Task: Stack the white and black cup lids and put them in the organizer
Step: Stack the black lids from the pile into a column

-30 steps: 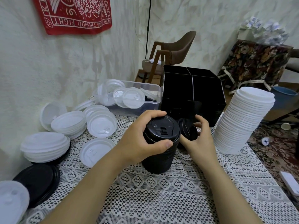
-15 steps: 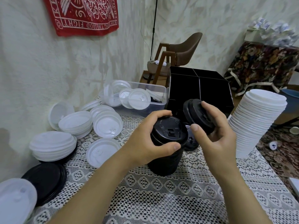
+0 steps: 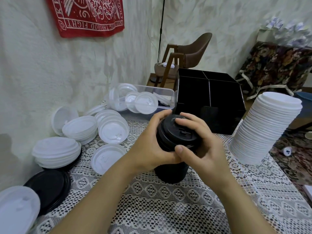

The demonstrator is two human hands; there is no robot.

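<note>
1. Your left hand is wrapped, fingers and thumb, round the upper left side of the column of stacked black plastic cup lids. The column stands upright on the lace-covered table, just near of the black compartmented organizer.
2. Your right hand is curled over the topmost black lid, with fingers on its face and thumb at its near rim. Both hands are holding; neither is spread wide.
3. The step in hand looks like seating this lid on the black column. Whether it has nested fully, I cannot tell.
4. Next, press evenly round the rim while your left hand braces the column, since a tall narrow stack could tip.
5. Much is left to do. Flat black lids lie at the near left, and loose white plastic lids are heaped at the left. More sit in the clear plastic tub. The tall white lid stack stands at the right.
6. No lids show in the organizer, though its compartments are dark.
</note>
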